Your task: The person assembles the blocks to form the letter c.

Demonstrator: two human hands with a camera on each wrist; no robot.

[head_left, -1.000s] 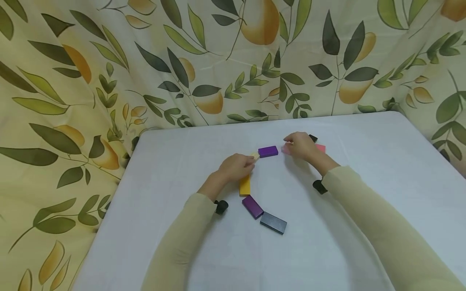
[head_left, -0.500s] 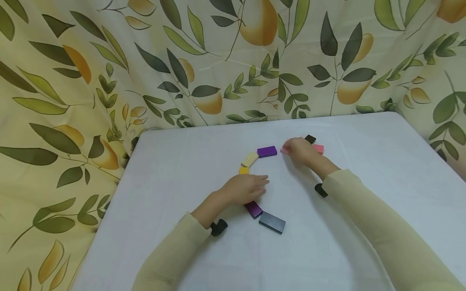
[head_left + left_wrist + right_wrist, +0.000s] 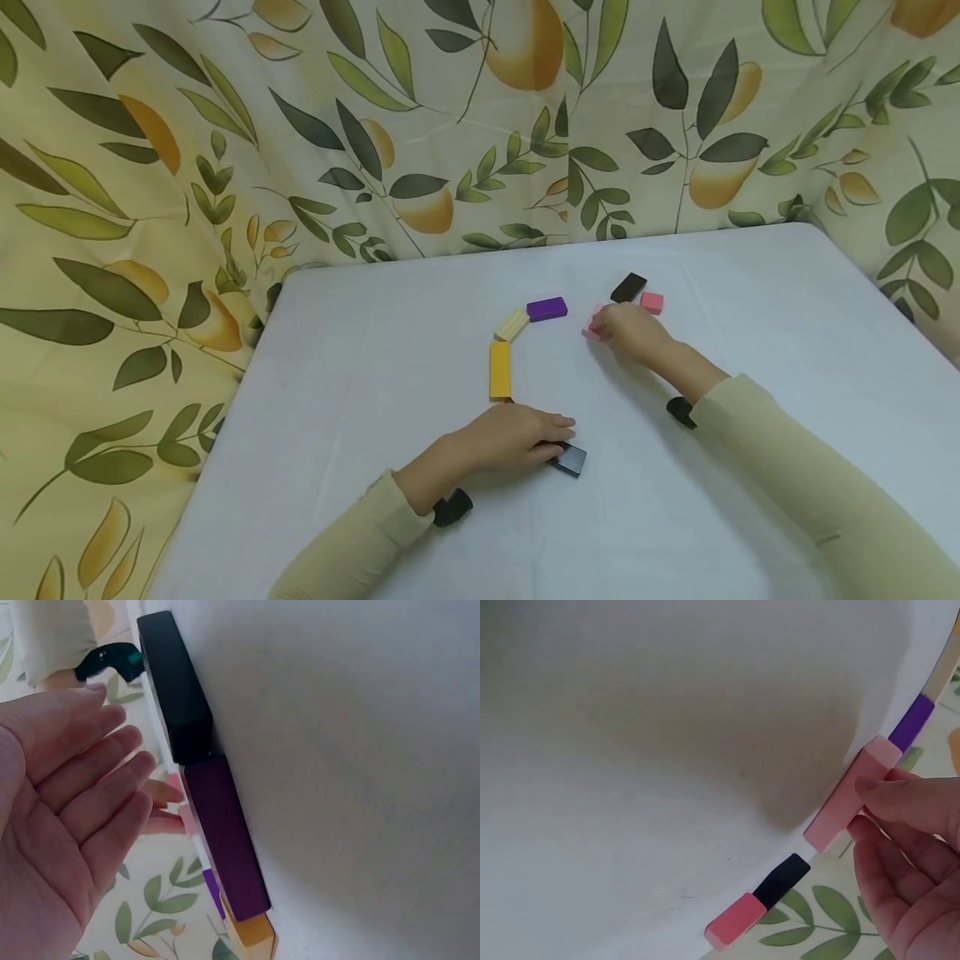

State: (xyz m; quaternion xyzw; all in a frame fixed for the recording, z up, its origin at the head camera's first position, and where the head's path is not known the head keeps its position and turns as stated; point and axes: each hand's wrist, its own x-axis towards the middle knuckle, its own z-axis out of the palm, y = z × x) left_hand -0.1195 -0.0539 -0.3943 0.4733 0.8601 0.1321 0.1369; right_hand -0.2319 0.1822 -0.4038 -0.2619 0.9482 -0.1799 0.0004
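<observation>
My right hand (image 3: 633, 332) pinches a light pink block (image 3: 844, 804) between thumb and fingers; in the right wrist view the thumb lies on its side. My left hand (image 3: 513, 437) has its fingers nearly straight, over the near end of a curved row of blocks. In the head view it covers most of a dark purple block (image 3: 225, 840) and part of a dark grey block (image 3: 572, 460). The left wrist view shows that palm beside these two blocks, holding nothing. A yellow block (image 3: 500, 371), a cream block (image 3: 512, 325) and a violet block (image 3: 547, 309) continue the row.
Behind the right hand lie a black block (image 3: 628, 287) and a coral-pink block (image 3: 652, 302). The blocks are on a white-covered table (image 3: 375, 350). A leaf-and-fruit patterned curtain (image 3: 465, 125) hangs along the table's back and left.
My left hand has let go near the cream block and moved toward the near end of the row. My right hand has shifted slightly nearer, turning the light pink block; the black block shows more fully.
</observation>
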